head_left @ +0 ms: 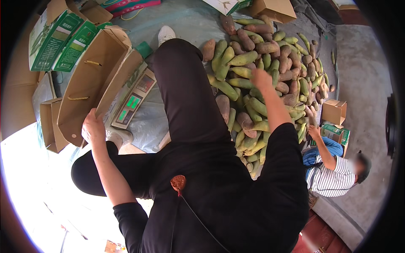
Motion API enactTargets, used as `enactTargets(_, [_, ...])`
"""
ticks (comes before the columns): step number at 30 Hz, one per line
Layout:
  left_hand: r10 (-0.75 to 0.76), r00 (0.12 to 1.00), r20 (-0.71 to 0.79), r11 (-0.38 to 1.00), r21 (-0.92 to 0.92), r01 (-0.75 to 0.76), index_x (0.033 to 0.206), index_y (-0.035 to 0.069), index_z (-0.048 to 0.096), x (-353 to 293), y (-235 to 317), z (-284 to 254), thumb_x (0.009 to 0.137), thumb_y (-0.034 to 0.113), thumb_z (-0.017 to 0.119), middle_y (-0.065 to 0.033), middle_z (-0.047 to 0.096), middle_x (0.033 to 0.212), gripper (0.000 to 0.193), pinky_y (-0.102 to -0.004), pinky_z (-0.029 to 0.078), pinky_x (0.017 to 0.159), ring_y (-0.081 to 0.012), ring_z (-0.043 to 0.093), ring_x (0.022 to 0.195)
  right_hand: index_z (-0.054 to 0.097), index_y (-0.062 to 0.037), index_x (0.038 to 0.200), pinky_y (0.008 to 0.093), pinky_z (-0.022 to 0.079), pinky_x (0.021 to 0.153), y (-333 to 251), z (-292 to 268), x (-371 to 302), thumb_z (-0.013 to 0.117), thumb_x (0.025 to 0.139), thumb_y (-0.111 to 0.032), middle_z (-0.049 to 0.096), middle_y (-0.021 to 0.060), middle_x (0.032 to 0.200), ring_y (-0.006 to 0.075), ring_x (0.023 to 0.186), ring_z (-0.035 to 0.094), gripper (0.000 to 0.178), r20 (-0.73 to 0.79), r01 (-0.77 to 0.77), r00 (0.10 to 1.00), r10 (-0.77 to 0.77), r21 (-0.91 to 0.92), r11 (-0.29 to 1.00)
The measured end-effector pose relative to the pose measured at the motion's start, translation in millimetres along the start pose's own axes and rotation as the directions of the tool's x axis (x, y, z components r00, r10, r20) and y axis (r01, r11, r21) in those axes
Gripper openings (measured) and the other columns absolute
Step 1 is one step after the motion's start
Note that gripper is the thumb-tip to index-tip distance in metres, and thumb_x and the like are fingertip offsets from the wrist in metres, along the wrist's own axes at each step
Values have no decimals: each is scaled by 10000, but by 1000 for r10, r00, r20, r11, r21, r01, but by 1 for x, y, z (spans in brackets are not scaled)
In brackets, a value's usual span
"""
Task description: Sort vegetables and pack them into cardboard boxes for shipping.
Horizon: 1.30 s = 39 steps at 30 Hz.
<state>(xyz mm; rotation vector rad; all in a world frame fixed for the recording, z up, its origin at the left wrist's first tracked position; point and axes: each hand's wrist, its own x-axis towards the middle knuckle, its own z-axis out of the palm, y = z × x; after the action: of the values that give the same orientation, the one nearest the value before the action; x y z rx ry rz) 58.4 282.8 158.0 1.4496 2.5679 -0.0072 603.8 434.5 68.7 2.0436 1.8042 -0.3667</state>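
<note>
1. One open cardboard box [86, 82] stands at the person's left, cord handles on its flap; the left hand [93, 126] has its fingers clamped on the near edge, and if that hold slackened, I'd expect the flap to sag or the box to shift

2. Just beside the box sits a scale [128, 109] with a lit green display; I can't tell whether the box rests on its plate, but if so, any push or pull from that hand could spoil the reading

3. Over on the other side, the right hand [261, 79] reaches into the heap, fingers drawn together; whether they are closed on a vegetable I can't tell, and a long, smooth one caught by its end could slip free

4. The heap of green and brownish vegetables [253, 105] lies loose, one on another, so drawing a low one out could send its neighbours rolling onto the plastic sheet [147, 133]

5. Between heap and box rises a dark-trousered leg [181, 84]; anything carried across too low could knock against the knee and drop

6. At the heap's far edge a co-worker's hand [314, 132] reaches in too; the two people's hands are well apart, yet disturbance there could loosen the pile

7. Green cartons [67, 42] crowd behind the box, and a careless shove could topple them
</note>
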Motion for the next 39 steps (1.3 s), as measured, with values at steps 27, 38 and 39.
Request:
enactTargets(27, [132,967,-216,991,16,-131,770,129,608,-13,-12,14,708,47,542,-38,608,728,122,-369,445,670,-230,608,775,570,-15,1115,339,474,776,8,-5,-43,720,659,-47,591,103,1044,225,937,575,481,-197,227,969,-148,484,845])
enactTargets(38, [107,982,-155,994,8,-107,841,132,651,-18,-10,14,696,37,562,-35,633,780,195,-364,445,685,-227,609,812,486,26,1194,289,396,928,-196,-239,-100,643,762,15,546,102,1119,177,1043,528,460,-696,726,654,-297,687,-12])
enactTargets(39, [115,982,-153,993,4,-116,841,132,651,-17,-9,14,696,37,562,-35,633,780,195,-364,445,685,-227,609,812,488,26,1194,287,406,918,-213,-247,-102,645,755,18,553,102,1111,175,1030,535,466,-704,728,627,-332,682,-70])
